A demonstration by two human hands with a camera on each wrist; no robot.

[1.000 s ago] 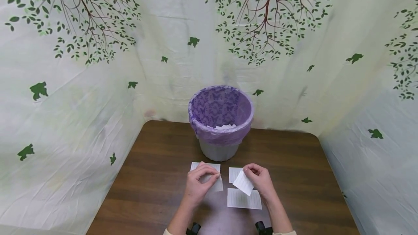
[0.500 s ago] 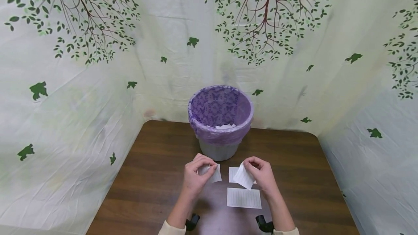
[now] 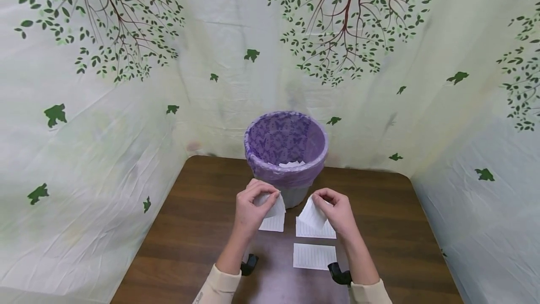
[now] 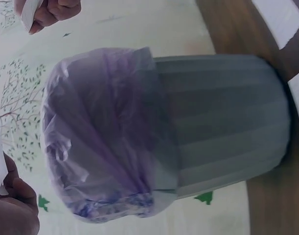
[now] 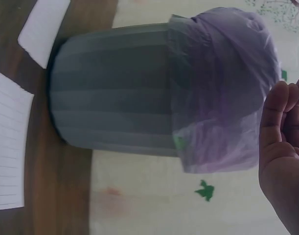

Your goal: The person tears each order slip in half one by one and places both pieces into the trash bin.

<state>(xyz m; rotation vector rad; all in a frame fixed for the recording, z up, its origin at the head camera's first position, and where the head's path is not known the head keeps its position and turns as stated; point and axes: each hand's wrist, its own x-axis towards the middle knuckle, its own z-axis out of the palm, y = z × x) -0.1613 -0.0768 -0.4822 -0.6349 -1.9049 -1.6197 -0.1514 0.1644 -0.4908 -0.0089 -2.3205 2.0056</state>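
My left hand (image 3: 251, 208) pinches a torn piece of white paper (image 3: 276, 206) between thumb and fingers. Opposite it, my right hand (image 3: 339, 211) pinches another piece of paper (image 3: 311, 216). Both hands are raised in front of a grey waste bin (image 3: 297, 194). A purple butterfly-patterned liner (image 3: 281, 137) covers the bin's rim, and white paper scraps (image 3: 291, 164) lie inside. In the left wrist view, the paper in my left hand (image 4: 17, 203) is partly cut off by the frame edge. In the right wrist view my right hand (image 5: 286, 129) shows curled fingers; its paper is hidden.
Several lined paper pieces lie on the brown wooden table (image 3: 168, 243): one at the left (image 3: 273, 224), with a piece (image 3: 322, 232) and a nearer piece (image 3: 314, 256) at the right. A leaf-printed cloth (image 3: 219, 107) hangs behind and beside the table.
Both hands have risen from the table toward the bin, carrying their paper pieces. More of the lined paper beneath now shows.
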